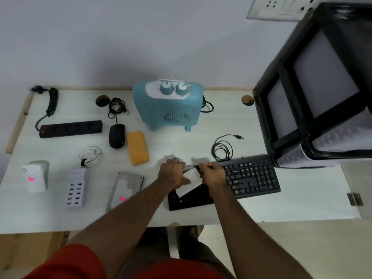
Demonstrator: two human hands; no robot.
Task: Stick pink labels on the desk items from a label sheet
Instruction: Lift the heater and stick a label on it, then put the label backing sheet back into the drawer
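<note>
Both hands are holding a white paper label sheet (190, 175) above the black keyboard (251, 178): left hand (173, 172) fingers curling over its left edge, right hand (211, 173) fingers pinching its top right.

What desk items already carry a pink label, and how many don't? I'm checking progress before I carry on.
Labelled: 2, the white adapter and the hard drive.
No label visible: 9, the power strip, mouse, yellow case, white cable, USB hub, heater, black cable, coiled cord, keyboard.
Total: 11.
</note>
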